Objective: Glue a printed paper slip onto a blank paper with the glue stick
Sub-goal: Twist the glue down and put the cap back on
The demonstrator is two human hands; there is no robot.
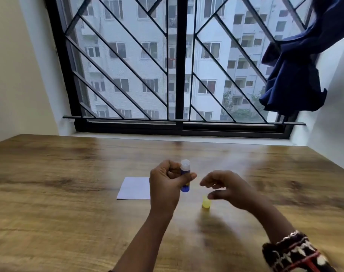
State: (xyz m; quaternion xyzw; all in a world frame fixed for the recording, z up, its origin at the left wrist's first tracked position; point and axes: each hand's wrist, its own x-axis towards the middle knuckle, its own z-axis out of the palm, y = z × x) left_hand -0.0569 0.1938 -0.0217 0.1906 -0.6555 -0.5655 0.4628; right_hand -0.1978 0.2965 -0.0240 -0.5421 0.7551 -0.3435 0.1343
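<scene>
The left hand is closed around the blue glue stick, held upright above the surface with its pale tip exposed. The right hand hangs loosely open and blurred, gripping nothing, just above the yellow cap standing on the wood. A white paper lies flat beside the left hand; whether it is the slip or the blank sheet cannot be told. The stick looks light and rigid, best gripped mid-barrel; the paper seems thin and apt to slide.
</scene>
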